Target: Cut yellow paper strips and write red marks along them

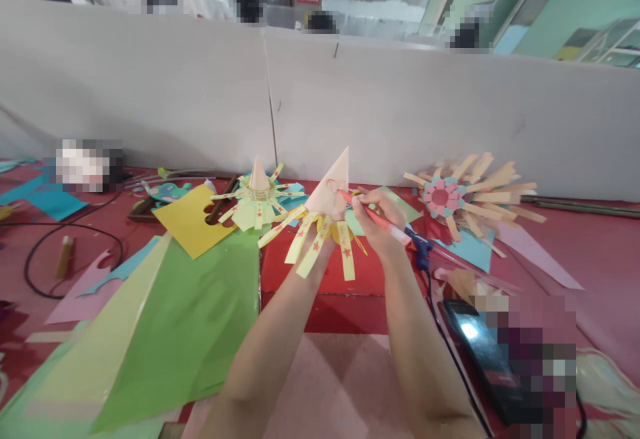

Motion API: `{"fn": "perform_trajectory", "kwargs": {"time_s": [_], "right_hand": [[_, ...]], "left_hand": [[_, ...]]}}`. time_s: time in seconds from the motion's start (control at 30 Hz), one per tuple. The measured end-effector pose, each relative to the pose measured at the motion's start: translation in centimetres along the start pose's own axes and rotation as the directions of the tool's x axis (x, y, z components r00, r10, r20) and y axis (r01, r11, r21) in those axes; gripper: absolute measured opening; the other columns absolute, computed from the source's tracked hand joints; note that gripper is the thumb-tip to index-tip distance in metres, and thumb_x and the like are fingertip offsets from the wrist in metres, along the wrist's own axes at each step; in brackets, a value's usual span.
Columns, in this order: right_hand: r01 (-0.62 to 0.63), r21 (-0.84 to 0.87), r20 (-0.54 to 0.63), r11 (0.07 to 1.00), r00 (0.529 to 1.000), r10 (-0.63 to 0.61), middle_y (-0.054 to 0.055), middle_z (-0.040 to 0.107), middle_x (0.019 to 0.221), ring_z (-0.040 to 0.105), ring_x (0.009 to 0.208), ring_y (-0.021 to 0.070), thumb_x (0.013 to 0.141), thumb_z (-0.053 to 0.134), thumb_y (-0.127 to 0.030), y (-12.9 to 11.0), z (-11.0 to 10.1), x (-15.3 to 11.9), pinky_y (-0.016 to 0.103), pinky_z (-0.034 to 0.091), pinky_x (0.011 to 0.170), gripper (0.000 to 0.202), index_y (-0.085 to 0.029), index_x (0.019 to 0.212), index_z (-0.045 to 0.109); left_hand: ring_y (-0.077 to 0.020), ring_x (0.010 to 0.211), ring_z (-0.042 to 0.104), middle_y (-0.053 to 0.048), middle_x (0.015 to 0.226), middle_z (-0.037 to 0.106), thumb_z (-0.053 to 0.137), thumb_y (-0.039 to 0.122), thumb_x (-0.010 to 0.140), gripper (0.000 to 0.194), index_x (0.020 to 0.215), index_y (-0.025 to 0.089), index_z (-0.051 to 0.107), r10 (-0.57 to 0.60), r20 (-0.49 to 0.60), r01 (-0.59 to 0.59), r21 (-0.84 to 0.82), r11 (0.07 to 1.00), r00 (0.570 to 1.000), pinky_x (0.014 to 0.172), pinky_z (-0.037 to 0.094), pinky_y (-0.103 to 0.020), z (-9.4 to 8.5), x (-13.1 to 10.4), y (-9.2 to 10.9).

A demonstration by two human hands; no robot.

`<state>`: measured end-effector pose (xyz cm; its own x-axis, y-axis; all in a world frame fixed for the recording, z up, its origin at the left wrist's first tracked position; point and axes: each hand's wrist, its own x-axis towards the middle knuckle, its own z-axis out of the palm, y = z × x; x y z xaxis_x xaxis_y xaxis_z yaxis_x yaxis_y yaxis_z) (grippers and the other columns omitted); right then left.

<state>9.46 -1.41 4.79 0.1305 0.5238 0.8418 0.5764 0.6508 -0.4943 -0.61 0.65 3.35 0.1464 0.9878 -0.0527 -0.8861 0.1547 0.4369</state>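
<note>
A pale pink paper cone [331, 185] stands in the middle of the view, with yellow paper strips [316, 247] bearing red stars fanned out from its base. My left hand [324, 233] is under the cone and holds it up from below; its fingers are mostly hidden inside. In my right hand [381, 215] a red marker [383, 220] is gripped, its tip touching the cone's side. Red line drawing shows on the cone near the tip. A similar finished-looking cone [259, 179] with star strips stands behind, to the left.
Green sheets [190, 325] and a yellow sheet [193, 222] lie left. A paper flower [443, 197] with long strips sits right, beyond a blue glue gun [421, 249]. A phone [483, 352] and black cable lie front right. A grey partition [175, 92] runs behind.
</note>
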Motion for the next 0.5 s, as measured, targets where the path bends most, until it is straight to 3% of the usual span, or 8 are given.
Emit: {"fn": "perform_trajectory", "kwargs": {"time_s": [0.17, 0.3, 0.5], "right_hand": [[0.001, -0.015, -0.014, 1.000, 1.000, -0.002, -0.001, 0.061, 0.073, 0.060, 0.067, 0.0125, 0.076, 0.060, -0.020, 0.12, 0.08, -0.19, 0.031, 0.051, 0.071, 0.007, -0.023, 0.073, 0.054], [0.029, 0.002, 0.058, 1.000, 0.998, -0.030, -0.002, 0.062, 0.072, 0.061, 0.069, 0.0123, 0.077, 0.059, -0.020, 0.03, 0.13, -0.18, 0.029, 0.050, 0.070, 0.006, -0.023, 0.075, 0.055], [0.042, -0.046, 0.007, 0.998, 0.999, -0.042, -0.001, 0.063, 0.072, 0.061, 0.071, 0.0130, 0.077, 0.059, -0.021, 0.02, 0.15, -0.09, 0.029, 0.050, 0.069, 0.005, -0.022, 0.074, 0.055]], "left_hand": [[-0.0196, 0.125, 0.045, -0.006, 0.105, 0.068, 0.026, 0.038, 0.090, 0.042, 0.105, 0.022, 0.062, 0.016, 0.004, -0.016, -0.051, 0.999, 1.000, 0.103, 0.040, -0.036, -0.47, 0.82, -0.23], [-0.0180, 0.126, 0.044, -0.003, 0.105, 0.068, 0.023, 0.041, 0.091, 0.044, 0.109, 0.025, 0.060, 0.027, 0.017, -0.026, -0.076, 0.997, 1.000, 0.105, 0.038, -0.035, -0.70, 0.75, -0.29], [-0.0193, 0.125, 0.045, -0.005, 0.111, 0.066, 0.020, 0.046, 0.091, 0.052, 0.108, 0.019, 0.061, -0.002, 0.056, 0.006, -0.078, 0.997, 0.998, 0.105, 0.038, -0.033, -0.83, 0.73, -0.32]]}}
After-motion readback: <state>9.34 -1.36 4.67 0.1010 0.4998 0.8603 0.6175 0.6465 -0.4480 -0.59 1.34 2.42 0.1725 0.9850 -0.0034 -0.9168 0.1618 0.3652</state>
